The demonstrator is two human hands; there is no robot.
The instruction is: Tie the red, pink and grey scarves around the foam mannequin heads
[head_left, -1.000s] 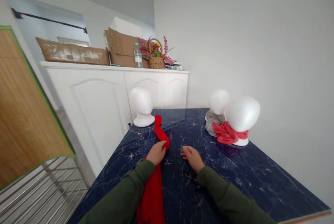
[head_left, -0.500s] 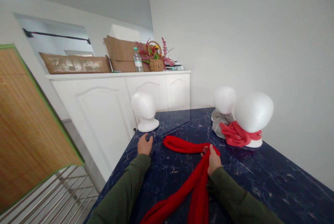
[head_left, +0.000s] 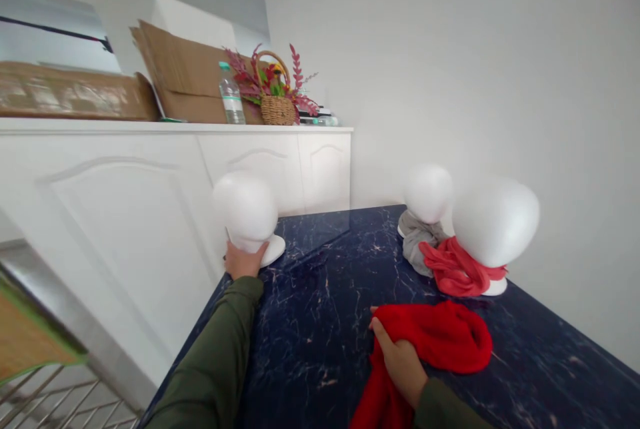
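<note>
At the table's left far edge stands a white foam mannequin head point(head_left: 246, 204). My left hand point(head_left: 244, 260) is wrapped round its neck, just above the round base; some fingertips are hidden behind it. Nearer to me, my right hand point(head_left: 400, 356) grips a red scarf point(head_left: 440, 336) by a folded part. One loop of the scarf lies to the right on the table, and its tail drops toward the bottom of the view.
Two more white mannequin heads stand at the right, one with a grey scarf point(head_left: 419, 242) and one with a coral scarf point(head_left: 463, 268). Behind the dark blue marbled table point(head_left: 310, 322), a white cabinet point(head_left: 115, 216) bears boxes, a bottle point(head_left: 231, 96) and a flower basket point(head_left: 278, 109).
My left hand has moved forward and left onto the mannequin head's neck. The red scarf, in my right hand, has shifted nearer and its loop has swung right. The view has turned and moved closer.
</note>
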